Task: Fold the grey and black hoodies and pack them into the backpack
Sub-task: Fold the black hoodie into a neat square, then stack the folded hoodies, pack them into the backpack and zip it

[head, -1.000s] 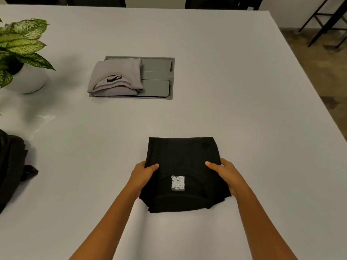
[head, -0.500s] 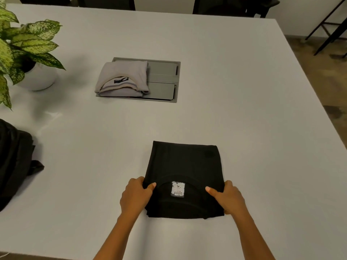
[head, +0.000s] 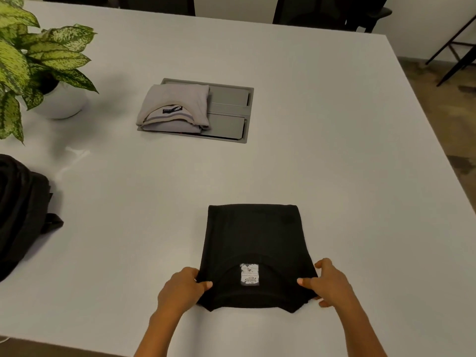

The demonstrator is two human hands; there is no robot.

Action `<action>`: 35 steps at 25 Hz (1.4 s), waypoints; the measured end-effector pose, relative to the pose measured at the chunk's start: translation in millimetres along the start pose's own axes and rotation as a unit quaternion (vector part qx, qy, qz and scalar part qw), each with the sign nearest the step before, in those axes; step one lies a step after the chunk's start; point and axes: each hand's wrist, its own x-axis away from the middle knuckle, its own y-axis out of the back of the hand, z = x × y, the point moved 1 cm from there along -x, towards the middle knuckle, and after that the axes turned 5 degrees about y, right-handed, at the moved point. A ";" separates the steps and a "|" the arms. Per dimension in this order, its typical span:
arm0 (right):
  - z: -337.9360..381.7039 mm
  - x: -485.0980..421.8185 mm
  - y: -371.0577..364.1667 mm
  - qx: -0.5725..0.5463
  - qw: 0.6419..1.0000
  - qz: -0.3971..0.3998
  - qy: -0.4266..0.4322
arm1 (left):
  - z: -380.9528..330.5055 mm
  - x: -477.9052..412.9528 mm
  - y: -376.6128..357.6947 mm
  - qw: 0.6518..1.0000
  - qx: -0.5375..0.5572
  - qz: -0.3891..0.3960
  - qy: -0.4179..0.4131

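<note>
One white worktop (head: 334,150) fills most of my view. Dark chair backs (head: 154,3) stand far beyond the black hoodie (head: 253,235), and brownish floor (head: 450,112) shows to its right. I count two hoodies, one backpack and one potted plant. The black hoodie lies folded into a rough square, its white label (head: 249,274) facing up. The hands are apart. The left hand (head: 180,289) pinches the hoodie's near left corner, thumb on top, and the right hand (head: 332,284) grips the near right corner likewise. Any fingers beneath the cloth are hidden. Beyond the black hoodie and to its left, the grey hoodie (head: 175,104) sits folded over the left part of a grey recessed panel (head: 229,124). Well left of the black hoodie lies the backpack (head: 20,215), cut off by the frame, so I cannot tell whether it is open. The plant (head: 38,55), farther off on that side, is cropped too.
</note>
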 end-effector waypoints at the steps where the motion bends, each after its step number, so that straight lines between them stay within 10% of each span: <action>1: 5.5 -2.0 2.4 0.066 0.998 -0.020 0.006 | -5.3 2.9 6.8 0.998 -0.058 -0.030 -0.013; 4: 42.2 -2.9 3.6 0.121 0.971 -0.183 0.095 | -32.1 11.6 32.4 0.968 -0.118 -0.210 -0.069; 7: 89.4 -21.8 -19.1 0.112 0.917 -0.299 0.238 | -82.8 -6.9 33.9 0.878 0.024 -0.378 -0.293; 35: 124.7 -106.5 -77.2 0.219 0.882 -0.333 0.253 | -114.9 -109.4 -4.0 0.860 -0.116 -0.368 -0.334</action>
